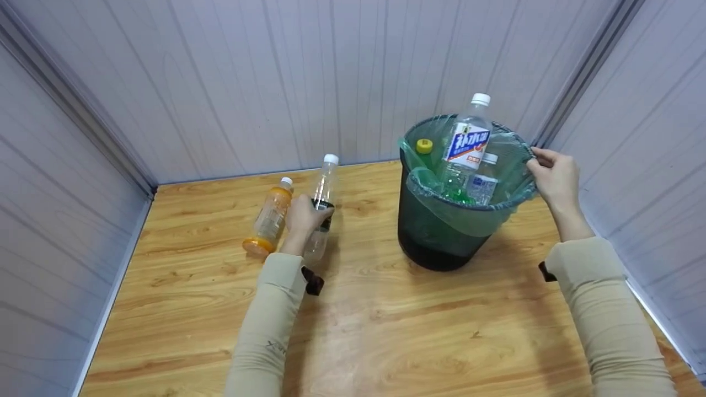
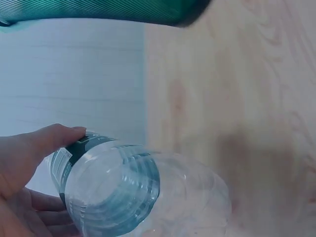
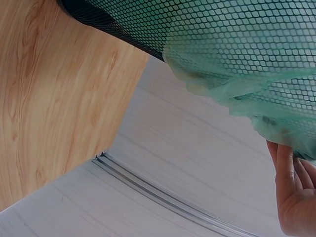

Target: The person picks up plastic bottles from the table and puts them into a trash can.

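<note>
- Bottle in hand: the left hand [image 1: 302,216] is wrapped round a clear plastic bottle [image 1: 321,205] with a white cap and a dark label band. The bottle stands roughly upright on the wooden table [image 1: 386,331], left of the bin and just beside the orange one. In the left wrist view the fingers [image 2: 34,148] curl over the label while the ribbed, see-through base [image 2: 111,192] faces the camera.
- Handling, as I judge it: it looks empty, so light, with thin walls that would dent under a hard squeeze. The smooth plastic could slip. The labelled middle, where the hand already sits, seems the best hold, since the ribs and band give some purchase.
- Right hand [image 1: 557,176]: its fingers pinch the far right rim of the bin, on the green liner bag [image 3: 237,54]. The right wrist view shows fingertips [image 3: 286,163] touching the bag's folded edge.
- Bin: one dark mesh waste bin [image 1: 441,231], rigid-looking, with a thin, soft liner that would likely tear or slide if pulled.
- Count on the table: two bottles, the clear one and an orange-tinted bottle [image 1: 268,218] lying on its side.
- Count in the bin: three bottles that I can make out.
  - A tall one with a blue label [image 1: 466,143].
  - A small clear one [image 1: 484,179].
  - A green one with a yellow cap [image 1: 424,146].
</note>
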The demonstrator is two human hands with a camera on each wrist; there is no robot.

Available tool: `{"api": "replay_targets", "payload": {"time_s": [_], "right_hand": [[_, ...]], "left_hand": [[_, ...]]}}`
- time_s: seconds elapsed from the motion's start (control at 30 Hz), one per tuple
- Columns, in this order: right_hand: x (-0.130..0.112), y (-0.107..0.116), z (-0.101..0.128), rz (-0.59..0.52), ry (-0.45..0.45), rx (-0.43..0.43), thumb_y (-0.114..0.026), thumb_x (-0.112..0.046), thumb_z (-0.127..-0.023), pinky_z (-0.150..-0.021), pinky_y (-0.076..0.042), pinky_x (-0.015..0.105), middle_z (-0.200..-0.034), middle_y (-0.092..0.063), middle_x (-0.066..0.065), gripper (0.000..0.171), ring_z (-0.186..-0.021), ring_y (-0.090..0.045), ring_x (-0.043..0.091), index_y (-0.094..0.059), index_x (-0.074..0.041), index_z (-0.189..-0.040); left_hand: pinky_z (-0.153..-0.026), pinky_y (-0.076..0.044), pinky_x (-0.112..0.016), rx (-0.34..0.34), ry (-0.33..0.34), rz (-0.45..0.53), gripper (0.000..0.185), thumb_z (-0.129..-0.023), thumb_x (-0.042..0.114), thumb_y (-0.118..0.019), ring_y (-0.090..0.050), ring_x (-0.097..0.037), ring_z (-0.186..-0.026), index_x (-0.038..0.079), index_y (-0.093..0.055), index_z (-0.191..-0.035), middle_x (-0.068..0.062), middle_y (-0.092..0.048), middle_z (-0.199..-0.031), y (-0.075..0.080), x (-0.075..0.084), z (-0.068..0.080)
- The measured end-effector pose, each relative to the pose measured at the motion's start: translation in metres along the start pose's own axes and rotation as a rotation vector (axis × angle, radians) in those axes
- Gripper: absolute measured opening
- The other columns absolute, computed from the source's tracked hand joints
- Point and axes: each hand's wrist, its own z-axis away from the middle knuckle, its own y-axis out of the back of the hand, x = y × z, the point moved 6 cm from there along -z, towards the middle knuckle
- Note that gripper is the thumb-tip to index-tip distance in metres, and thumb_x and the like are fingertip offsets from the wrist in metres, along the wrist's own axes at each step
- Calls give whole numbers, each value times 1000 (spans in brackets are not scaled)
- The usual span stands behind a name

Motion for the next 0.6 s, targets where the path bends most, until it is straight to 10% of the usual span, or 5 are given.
{"api": "replay_targets", "payload": {"time_s": [0.6], "right_hand": [[9,2,3,-100,-70,-127,-48,-29,-88,-58,-41,14,-111,-59,8,41,-77,-50,0,-53,-9,-124]], "left_hand": [[-70,-47,-29,185,-368,218,63,-72,34,-72,-56,-21,-85,-3,-48,-118,-13,-58,-102,88,103,50]]}}
